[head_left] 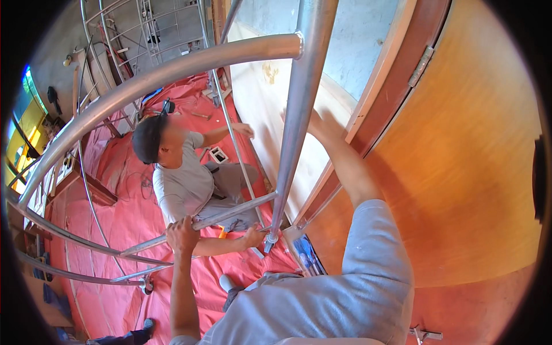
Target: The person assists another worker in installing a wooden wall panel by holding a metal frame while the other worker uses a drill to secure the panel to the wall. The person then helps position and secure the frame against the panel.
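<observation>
My left hand is closed around the lower horizontal tube of a curved silver metal frame. My right hand reaches behind the tall vertical post to a white panel; the post hides most of it, and the fingertips showing past it look stretched out. Below the tube, a co-worker in a grey shirt and dark cap crouches, one hand low beside the post's foot, the other raised near a thin upright rod.
A hinged wooden door fills the right side. A red sheet covers the floor, with a hammer and scraps on it. More tube frames stand behind. Another person's shoe shows at lower left.
</observation>
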`<state>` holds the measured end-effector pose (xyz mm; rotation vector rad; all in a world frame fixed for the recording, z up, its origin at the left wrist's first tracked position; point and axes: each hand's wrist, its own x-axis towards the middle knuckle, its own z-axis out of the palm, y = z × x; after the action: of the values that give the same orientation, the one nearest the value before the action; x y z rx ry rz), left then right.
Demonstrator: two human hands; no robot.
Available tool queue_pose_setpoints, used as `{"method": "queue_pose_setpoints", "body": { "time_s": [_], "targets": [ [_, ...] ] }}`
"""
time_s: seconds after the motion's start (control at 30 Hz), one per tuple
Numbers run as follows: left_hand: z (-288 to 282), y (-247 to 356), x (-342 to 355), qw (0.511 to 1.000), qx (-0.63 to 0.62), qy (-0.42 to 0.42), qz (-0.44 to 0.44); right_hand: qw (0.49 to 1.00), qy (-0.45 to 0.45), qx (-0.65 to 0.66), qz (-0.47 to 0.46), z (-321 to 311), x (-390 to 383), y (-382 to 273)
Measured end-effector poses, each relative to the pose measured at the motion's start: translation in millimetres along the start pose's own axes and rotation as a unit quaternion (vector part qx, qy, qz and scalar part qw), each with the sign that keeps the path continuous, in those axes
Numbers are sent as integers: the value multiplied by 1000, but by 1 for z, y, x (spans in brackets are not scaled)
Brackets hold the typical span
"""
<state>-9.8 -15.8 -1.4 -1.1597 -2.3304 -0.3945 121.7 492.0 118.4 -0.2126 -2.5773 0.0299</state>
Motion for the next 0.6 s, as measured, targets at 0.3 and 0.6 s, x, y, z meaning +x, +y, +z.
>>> {"method": "queue_pose_setpoints", "body": {
  "time_s": [0.3, 0.6],
  "targets": [
    [-3, 14, 7, 999, -17, -20, -24, 950, -76, -302, 30, -89, -1, 39],
    [5, 6, -2, 998, -37, -30, -40, 978, 42, -202, 21, -110, 9, -23]
  ]
}}
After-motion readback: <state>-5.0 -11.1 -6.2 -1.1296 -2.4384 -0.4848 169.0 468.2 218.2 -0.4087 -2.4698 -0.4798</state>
